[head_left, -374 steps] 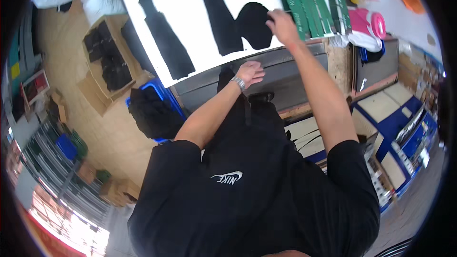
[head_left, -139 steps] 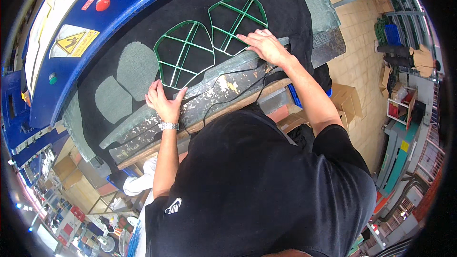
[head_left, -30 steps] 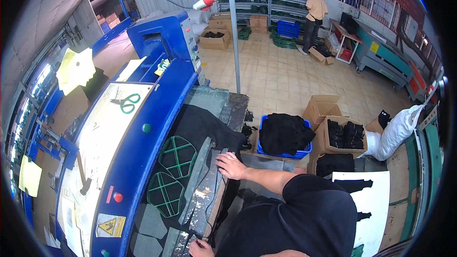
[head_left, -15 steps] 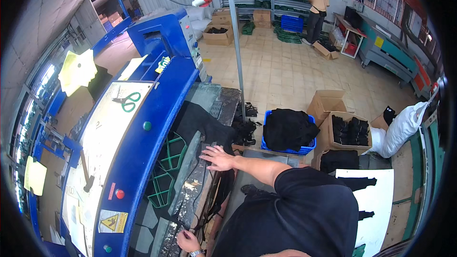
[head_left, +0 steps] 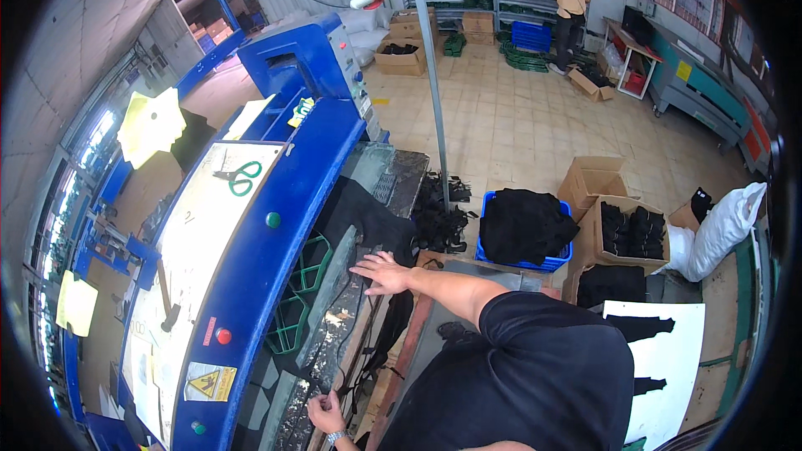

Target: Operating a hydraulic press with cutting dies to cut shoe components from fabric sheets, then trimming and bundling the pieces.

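My right hand [head_left: 384, 273] lies flat with fingers spread on the worn edge of the press bed [head_left: 338, 317], next to black sheet material [head_left: 359, 209]. Nearer, my left hand [head_left: 326, 412], with a watch at the wrist, rests at the same edge. Its fingers are curled, and what they hold, if anything, is hidden. Under the blue press head [head_left: 288, 225], green frame-shaped cutting dies [head_left: 288, 324] sit on dark material, partly covered by the head. Black strips [head_left: 384, 347] hang along the bed's edge beside my right hand.
Green-handled scissors [head_left: 242, 177] and a hammer [head_left: 169, 305] lie on the press top. A grey post [head_left: 436, 83] rises beyond the bed. A blue crate [head_left: 484, 242] of black pieces and open cartons [head_left: 601, 238] stand behind. A person [head_left: 568, 0] is by the far shelves.
The view has shifted slightly, so the scene sits farther right. Both hands stay at the bed edge in nearly the same pose. The far person has turned toward the shelves.
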Action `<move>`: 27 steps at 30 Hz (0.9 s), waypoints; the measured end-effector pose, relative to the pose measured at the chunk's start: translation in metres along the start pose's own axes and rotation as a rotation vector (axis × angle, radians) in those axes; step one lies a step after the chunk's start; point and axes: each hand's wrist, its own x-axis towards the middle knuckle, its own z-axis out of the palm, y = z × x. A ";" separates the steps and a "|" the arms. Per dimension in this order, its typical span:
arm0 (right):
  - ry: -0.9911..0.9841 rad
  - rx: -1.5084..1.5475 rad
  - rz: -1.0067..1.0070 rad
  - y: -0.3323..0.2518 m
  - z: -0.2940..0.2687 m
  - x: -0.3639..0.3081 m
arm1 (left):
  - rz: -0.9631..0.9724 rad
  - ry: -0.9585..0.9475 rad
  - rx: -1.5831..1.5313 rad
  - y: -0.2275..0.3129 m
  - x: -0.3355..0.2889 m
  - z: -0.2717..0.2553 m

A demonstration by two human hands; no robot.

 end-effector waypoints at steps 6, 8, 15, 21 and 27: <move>-0.012 0.041 -0.019 0.001 -0.004 0.000 | 0.094 0.010 0.025 -0.009 0.002 0.003; -0.001 0.052 -0.018 0.001 -0.001 -0.001 | 0.102 0.009 0.029 -0.007 0.004 0.002; 0.010 0.059 -0.039 0.003 0.000 0.002 | 0.001 0.019 0.073 0.008 0.009 0.000; 0.024 0.046 -0.052 0.003 0.002 0.002 | 0.008 0.029 0.100 0.006 0.007 0.001; 0.064 0.019 -0.075 0.004 0.003 0.001 | 0.029 0.056 0.109 0.006 0.010 0.003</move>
